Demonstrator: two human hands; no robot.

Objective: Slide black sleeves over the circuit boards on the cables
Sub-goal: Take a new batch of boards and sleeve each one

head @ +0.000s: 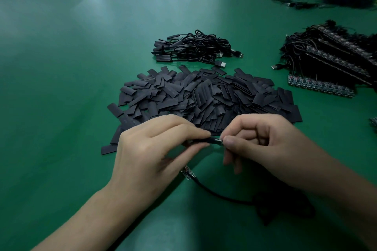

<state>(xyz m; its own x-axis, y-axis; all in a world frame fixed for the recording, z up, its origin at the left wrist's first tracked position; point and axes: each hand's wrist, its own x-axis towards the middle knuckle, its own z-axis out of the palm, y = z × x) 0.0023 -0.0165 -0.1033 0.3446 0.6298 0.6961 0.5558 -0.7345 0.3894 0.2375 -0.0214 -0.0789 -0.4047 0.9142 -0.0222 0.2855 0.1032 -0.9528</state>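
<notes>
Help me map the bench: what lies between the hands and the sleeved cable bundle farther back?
Head view: the pile of loose black sleeves, then a strip of green table before the cable bundle.

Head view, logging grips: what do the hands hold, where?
Left hand pinches a black sleeve at its end; right hand pinches a metal-tipped piece meeting it.

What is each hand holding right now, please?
Left hand: fingers pinching a black sleeve.
Right hand: fingers pinching the cable end.
</notes>
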